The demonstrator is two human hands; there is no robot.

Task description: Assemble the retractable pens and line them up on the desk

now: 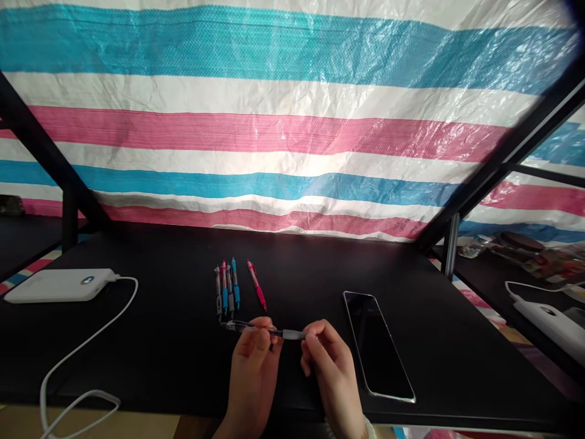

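Observation:
A pen with a clear barrel and a grey grip [292, 335] lies level between my two hands, close above the black table. My left hand [256, 350] is closed on its clear barrel, and the clip end sticks out to the left. With thumb and fingertips, my right hand [326, 353] pinches the far end of the grey grip, hiding the tip. A thin dark stretch shows between my left fingers and the grip. Just beyond my left hand, several pens [225, 289] with blue and grey grips lie side by side. A single pink pen [256, 285] lies apart, right of them.
Right of my hands lies a phone [379, 346], screen dark. A white power bank [59, 286] with a white cable [91, 341] rests at the left of the black table [173, 360]. Black frame bars [493, 171] slope up at both sides, before a striped plastic sheet [274, 134].

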